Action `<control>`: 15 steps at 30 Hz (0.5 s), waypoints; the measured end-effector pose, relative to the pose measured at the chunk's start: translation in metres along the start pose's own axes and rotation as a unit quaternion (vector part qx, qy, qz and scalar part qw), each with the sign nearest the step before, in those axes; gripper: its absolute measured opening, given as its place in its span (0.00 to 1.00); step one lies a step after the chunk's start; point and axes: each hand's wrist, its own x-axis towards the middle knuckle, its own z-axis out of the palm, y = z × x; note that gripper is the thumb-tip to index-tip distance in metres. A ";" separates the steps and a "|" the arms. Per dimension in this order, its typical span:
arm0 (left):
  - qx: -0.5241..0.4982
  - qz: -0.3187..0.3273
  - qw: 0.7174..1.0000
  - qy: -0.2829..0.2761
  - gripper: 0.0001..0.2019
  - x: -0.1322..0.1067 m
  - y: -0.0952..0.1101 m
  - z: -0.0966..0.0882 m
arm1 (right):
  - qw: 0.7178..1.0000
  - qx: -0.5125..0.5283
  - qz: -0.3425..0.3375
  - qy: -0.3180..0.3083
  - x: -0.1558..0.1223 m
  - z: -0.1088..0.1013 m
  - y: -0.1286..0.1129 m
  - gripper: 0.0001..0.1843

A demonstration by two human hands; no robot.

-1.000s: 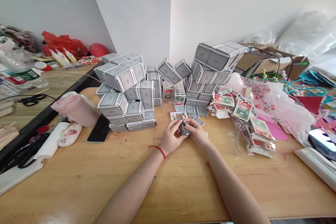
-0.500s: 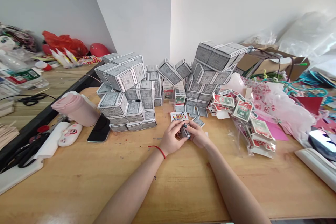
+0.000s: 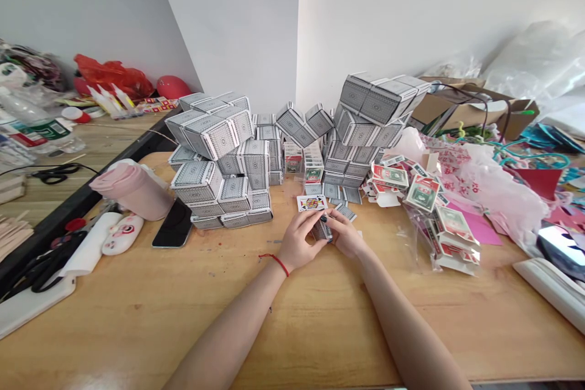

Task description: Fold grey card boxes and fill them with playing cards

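Note:
My left hand [image 3: 299, 242] and my right hand [image 3: 346, 236] meet at the middle of the wooden table [image 3: 292, 317], fingers closed round a small deck of playing cards [image 3: 322, 228] held between them. A face-up card [image 3: 311, 202] lies just beyond the fingertips, with a few face-down cards [image 3: 346, 212] beside it. A red string circles my left wrist. Behind stand stacks of grey patterned card boxes [image 3: 219, 164] on the left and a taller stack of the same grey boxes [image 3: 370, 116] on the right.
Flat red-and-green card cartons [image 3: 429, 195] spill from a plastic bag at right. A black phone [image 3: 172, 226], a pink roll [image 3: 132, 189], a white case [image 3: 121, 234] and scissors [image 3: 39, 268] lie at left. A water bottle [image 3: 36, 128] stands on the side bench.
Both hands have shifted slightly on the deck, squaring it; everything else on the table is unchanged.

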 end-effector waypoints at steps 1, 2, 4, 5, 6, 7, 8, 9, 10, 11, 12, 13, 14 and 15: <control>0.003 -0.005 1.000 -0.002 0.28 0.000 0.000 0.000 | 1.000 0.002 0.000 -0.001 0.000 0.000 0.000 0.17; 0.006 -0.015 1.000 -0.003 0.28 0.000 0.000 0.000 | 1.000 0.006 0.000 -0.004 0.000 0.000 0.000 0.18; 0.004 -0.044 0.999 -0.002 0.30 0.000 -0.002 0.001 | 1.000 0.016 -0.001 -0.011 0.000 0.001 0.000 0.17; 0.001 -0.062 0.998 0.002 0.30 0.000 -0.002 0.002 | 1.000 0.021 -0.003 -0.014 0.000 0.001 0.000 0.17; -0.003 -0.079 0.997 0.007 0.31 0.000 -0.003 0.003 | 1.000 0.023 -0.005 -0.015 0.000 0.000 0.000 0.16; -0.004 -0.093 0.996 0.012 0.31 -0.001 -0.004 0.004 | 1.000 0.023 -0.007 -0.015 0.000 0.000 0.001 0.16; -0.004 -0.102 0.995 0.014 0.31 -0.001 -0.004 0.004 | 1.000 0.023 -0.007 -0.016 0.000 0.000 0.001 0.16; -0.003 -0.106 0.994 0.013 0.31 -0.001 -0.005 0.004 | 1.000 0.022 -0.007 -0.016 0.000 -0.001 0.001 0.16; -0.001 -0.105 0.994 0.007 0.30 -0.001 -0.004 0.004 | 1.000 0.022 -0.007 -0.017 0.000 -0.001 0.001 0.16; 0.001 -0.100 0.995 -0.002 0.29 -0.001 -0.004 0.003 | 1.000 0.022 -0.006 -0.018 0.001 -0.001 0.002 0.16; 0.004 -0.093 0.996 -0.012 0.28 -0.001 -0.003 0.003 | 1.000 0.022 -0.006 -0.020 0.001 -0.002 0.002 0.16; 0.007 -0.086 0.996 -0.021 0.27 0.000 -0.002 0.002 | 0.999 0.024 -0.007 -0.023 0.001 -0.002 0.002 0.17; 0.011 -0.079 0.996 -0.028 0.27 0.000 -0.001 0.001 | 0.999 0.027 -0.008 -0.026 0.001 -0.001 0.003 0.17; 0.015 -0.073 0.997 -0.034 0.26 0.001 0.000 0.001 | 0.999 0.030 -0.010 -0.030 0.001 -0.001 0.003 0.17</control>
